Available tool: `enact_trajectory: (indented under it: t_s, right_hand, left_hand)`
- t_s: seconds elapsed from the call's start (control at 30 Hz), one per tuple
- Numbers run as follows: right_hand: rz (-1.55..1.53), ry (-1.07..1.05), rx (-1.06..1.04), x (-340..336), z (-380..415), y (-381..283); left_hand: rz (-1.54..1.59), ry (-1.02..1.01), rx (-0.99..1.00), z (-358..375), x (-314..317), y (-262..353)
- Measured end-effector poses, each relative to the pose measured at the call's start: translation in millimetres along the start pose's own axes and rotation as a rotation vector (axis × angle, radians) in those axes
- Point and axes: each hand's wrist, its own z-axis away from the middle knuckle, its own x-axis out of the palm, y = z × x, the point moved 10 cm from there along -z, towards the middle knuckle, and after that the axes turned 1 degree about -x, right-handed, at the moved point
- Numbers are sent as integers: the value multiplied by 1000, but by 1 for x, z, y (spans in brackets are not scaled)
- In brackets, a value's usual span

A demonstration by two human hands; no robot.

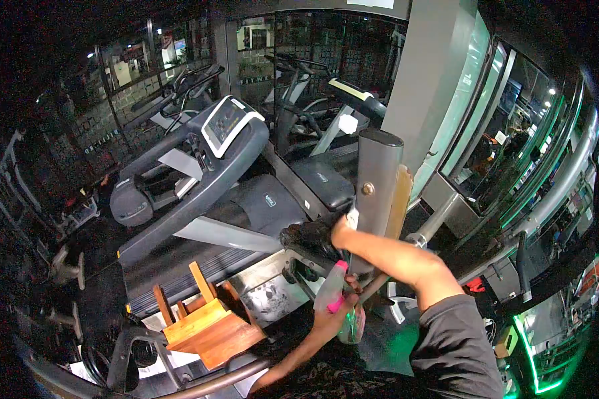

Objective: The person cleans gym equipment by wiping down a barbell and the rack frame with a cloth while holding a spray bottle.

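My left hand reaches up from the bottom centre, its fingers wrapped round a translucent bottle with pink parts. Across from the right comes my other arm in a dark short sleeve; my right hand is beside the grey upright post of a machine, above the bottle. A dark, cloth-like thing lies against that hand and hides its fingers, so whether it is gripped cannot be told.
A treadmill with a console stands left of centre, and another machine behind it. A wooden stool is at the lower left. Metal bars cross on the right, near glass panels and a green-lit frame.
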Motion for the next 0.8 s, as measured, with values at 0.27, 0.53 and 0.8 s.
enact_trajectory:
  t_s: [0.27, 0.53, 0.8]
  right_hand:
    - [-137, 230, -262, -15, 123, -33]
    - [-85, 482, 278, -126, 220, 150]
    - [-135, 325, 505, -156, 279, 255]
  left_hand:
    - [-73, 29, 14, 2, 0, 7]
    - [-78, 66, -69, 1, -11, -14]
    - [-229, 151, -154, 7, -13, -5]
